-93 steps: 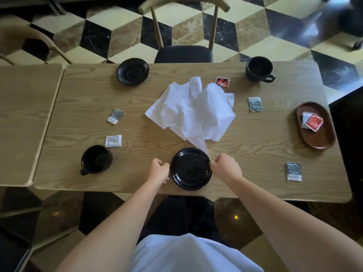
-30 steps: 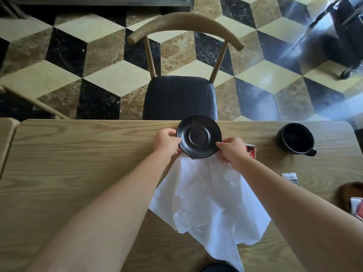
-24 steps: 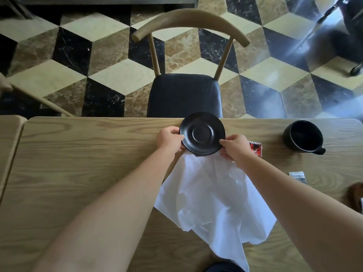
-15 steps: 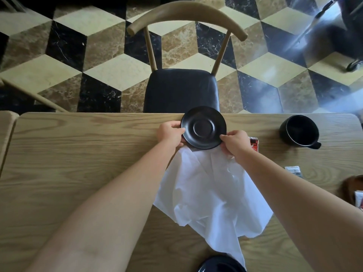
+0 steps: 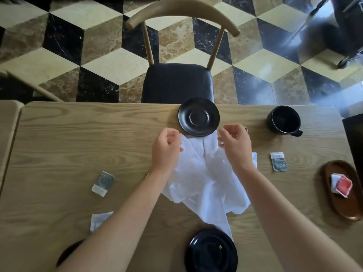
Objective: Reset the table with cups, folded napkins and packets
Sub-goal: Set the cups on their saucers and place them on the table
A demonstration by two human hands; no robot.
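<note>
A matte black saucer (image 5: pixel 198 116) lies at the table's far edge, its near rim over the top of a crumpled white napkin (image 5: pixel 204 179). My left hand (image 5: pixel 167 148) and my right hand (image 5: pixel 234 144) hover just short of that saucer, fingers loosely curled over the napkin's upper corners, holding nothing I can see. A second, glossy black saucer (image 5: pixel 211 252) sits at the near edge. One black cup (image 5: pixel 283 119) stands far right. My left forearm hides most of another dark cup (image 5: pixel 66 252) at near left. Packets lie at left (image 5: pixel 103 183), lower left (image 5: pixel 98 220) and right (image 5: pixel 278 161).
A brown oval tray (image 5: pixel 334 169) at the right edge holds red-and-white packets (image 5: pixel 340 185). A wooden chair with a black seat (image 5: pixel 176 81) is pushed in beyond the far edge. A second table (image 5: pixel 7 124) adjoins on the left.
Both hands set the far saucer down at the table's far edge, let go and drew back toward me over the napkin. The view tilted down, showing the near saucer and packets again.
</note>
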